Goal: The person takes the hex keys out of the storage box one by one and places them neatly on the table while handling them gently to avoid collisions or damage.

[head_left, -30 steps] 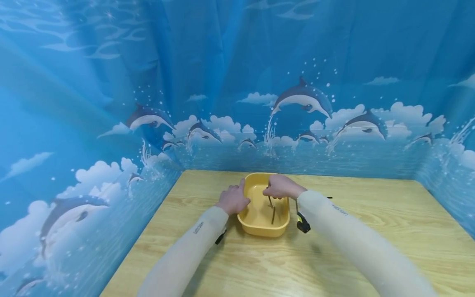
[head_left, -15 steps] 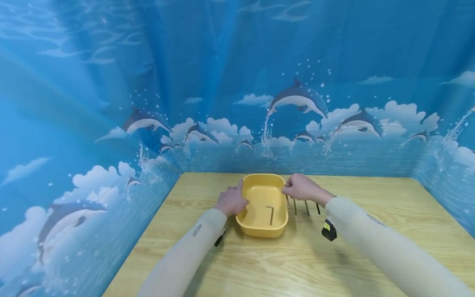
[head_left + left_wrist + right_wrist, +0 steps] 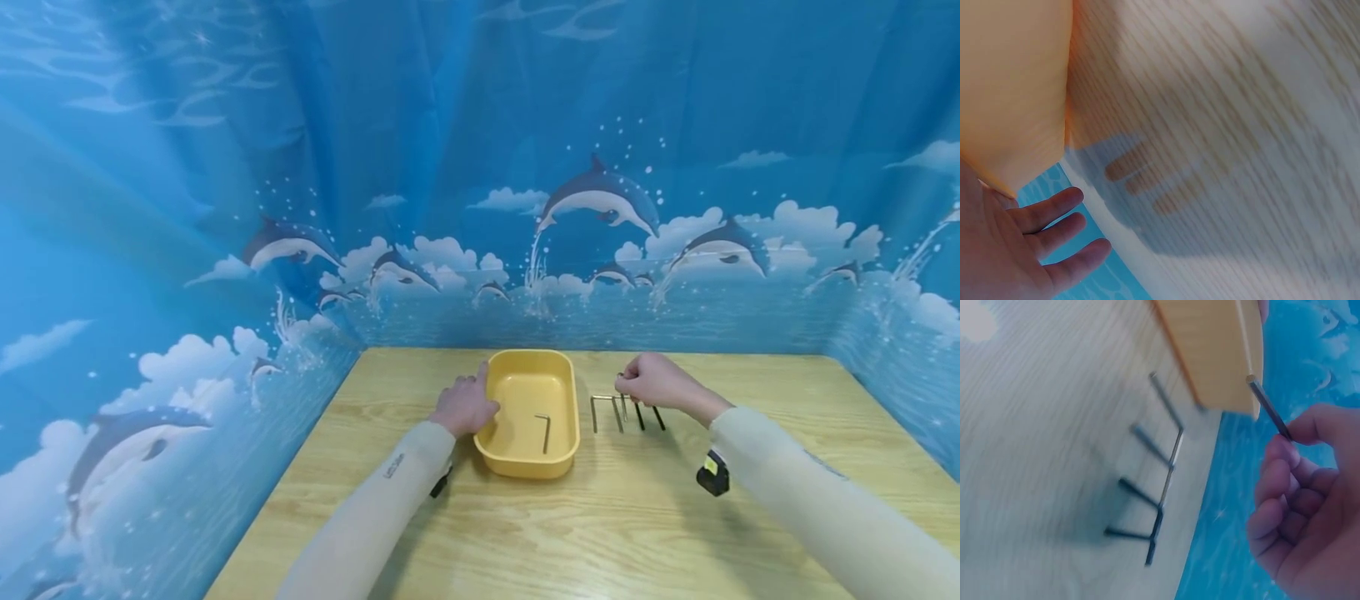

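A yellow plastic tub (image 3: 573,417) stands on the table with one L-shaped hex key (image 3: 547,435) lying inside. My left hand (image 3: 462,406) rests on its left rim, thumb toward the inside. In the left wrist view three fingers (image 3: 1063,231) stretch loosely outside the tub wall (image 3: 1013,87). Right of the tub, my right hand (image 3: 660,384) pinches a second hex key (image 3: 1269,406) between thumb and forefinger, its free arm pointing down. Under and beside that hand lie several more hex keys (image 3: 595,415) in a row, some silver (image 3: 1166,400), some black (image 3: 1141,492).
The wood-grain table (image 3: 525,533) reaches back to a blue dolphin-print curtain (image 3: 465,167) that hangs behind and on both sides. A small black device (image 3: 713,473) hangs at my right wrist.
My right hand has lifted a hex key out of the tub and carried it right, over the row on the table. My left hand has stayed at the rim.
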### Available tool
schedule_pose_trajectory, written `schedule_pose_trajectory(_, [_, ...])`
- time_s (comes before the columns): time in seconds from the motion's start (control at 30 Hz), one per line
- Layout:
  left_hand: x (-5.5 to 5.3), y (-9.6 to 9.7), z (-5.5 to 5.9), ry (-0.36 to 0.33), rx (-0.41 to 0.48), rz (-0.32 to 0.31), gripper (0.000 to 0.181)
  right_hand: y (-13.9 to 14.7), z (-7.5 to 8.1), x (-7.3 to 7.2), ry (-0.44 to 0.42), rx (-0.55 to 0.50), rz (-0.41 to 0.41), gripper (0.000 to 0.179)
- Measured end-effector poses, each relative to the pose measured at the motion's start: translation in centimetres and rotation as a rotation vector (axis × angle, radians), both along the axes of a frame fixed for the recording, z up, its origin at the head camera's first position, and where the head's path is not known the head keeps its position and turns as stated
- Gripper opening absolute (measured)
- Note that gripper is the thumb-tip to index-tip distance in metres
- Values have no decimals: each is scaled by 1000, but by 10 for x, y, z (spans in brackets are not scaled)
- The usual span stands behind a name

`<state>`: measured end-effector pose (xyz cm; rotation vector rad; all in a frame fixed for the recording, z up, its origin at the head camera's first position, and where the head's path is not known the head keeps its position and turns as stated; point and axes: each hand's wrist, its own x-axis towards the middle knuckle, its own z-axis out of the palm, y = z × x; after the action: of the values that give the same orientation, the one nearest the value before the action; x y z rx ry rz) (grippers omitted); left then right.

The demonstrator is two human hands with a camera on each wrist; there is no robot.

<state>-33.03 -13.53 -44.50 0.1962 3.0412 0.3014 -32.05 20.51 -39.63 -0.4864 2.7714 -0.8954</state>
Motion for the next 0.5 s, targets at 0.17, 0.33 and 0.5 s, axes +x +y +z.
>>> schedule_pose_trajectory(0.17, [-1, 1, 2, 3, 4, 4, 83, 22, -6, 1, 4, 32, -16, 42])
schedule_pose_trajectory(0.33, [-1, 1, 0, -3, 22, 11, 83, 40, -16, 2, -10, 78, -37, 43])
schedule_pose_trajectory(0.5, [-1, 0, -2, -7, 25, 14, 82, 58, -30, 0, -39, 111, -65, 46])
